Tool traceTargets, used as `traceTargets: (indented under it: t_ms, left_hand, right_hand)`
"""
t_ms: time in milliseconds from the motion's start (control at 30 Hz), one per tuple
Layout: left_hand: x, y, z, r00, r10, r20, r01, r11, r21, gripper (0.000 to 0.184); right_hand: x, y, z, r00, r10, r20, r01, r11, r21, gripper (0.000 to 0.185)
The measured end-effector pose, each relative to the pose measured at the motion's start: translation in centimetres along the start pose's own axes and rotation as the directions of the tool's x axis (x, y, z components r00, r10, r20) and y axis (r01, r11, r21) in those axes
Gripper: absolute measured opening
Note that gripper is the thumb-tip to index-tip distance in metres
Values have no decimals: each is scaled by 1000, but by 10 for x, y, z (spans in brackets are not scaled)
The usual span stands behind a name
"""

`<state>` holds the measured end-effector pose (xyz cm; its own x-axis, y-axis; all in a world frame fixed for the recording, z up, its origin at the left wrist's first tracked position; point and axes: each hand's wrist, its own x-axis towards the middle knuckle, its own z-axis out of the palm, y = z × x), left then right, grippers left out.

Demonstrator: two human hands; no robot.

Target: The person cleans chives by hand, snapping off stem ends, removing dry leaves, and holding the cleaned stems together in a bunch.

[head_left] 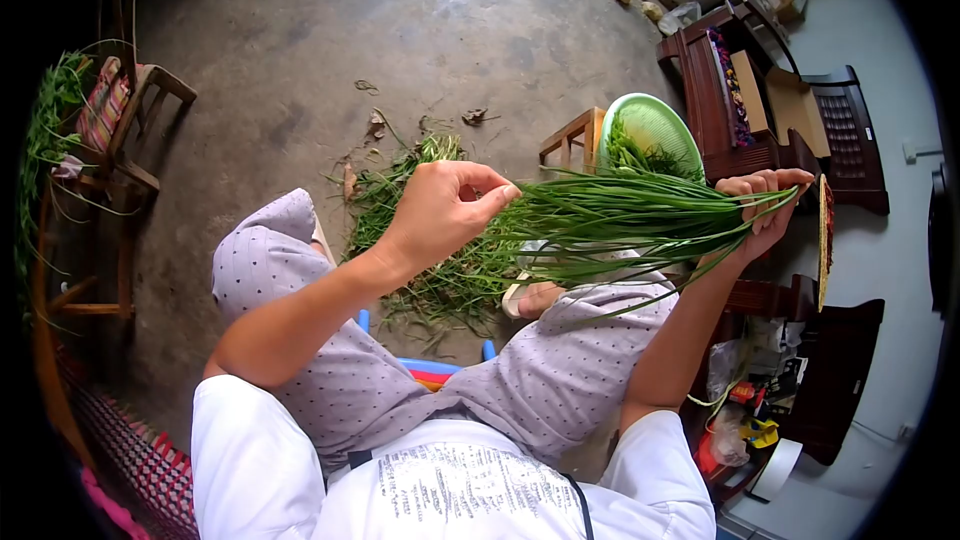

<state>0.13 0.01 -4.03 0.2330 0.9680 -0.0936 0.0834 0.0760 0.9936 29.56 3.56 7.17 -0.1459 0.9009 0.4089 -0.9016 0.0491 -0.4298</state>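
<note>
Bunch of long green leaves (630, 210): held up at your 1 o'clock, loose ends spreading toward 9 o'clock. Probably light, bendy, perhaps little slippery; single blades should crease or tear easily. Best hold: gathered end, softly, around all stalks together. Right hand (760, 230), between 1 and 2 o'clock: fingers partly curled, holding this gathered end, your forearm reaching outward. Left hand (447, 212), at 12 o'clock: elbow bent, thumb and forefinger pinched together beside loose ends; whether blade is between, I cannot tell.
</note>
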Motion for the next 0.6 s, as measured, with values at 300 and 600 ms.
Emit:
traceTargets:
  t_ms: [300, 600]
  left_hand:
    - [-4, -2, 2, 936, 345, 69, -350, 893, 284, 17]
    - [-6, -4, 15, 949, 276, 151, -289, 955, 72, 21]
  right_hand:
    - [-1, 2, 0, 1000, -27, 4, 27, 993, 114, 20]
    - [4, 15, 0, 1000, 11, 29, -16, 986, 166, 22]
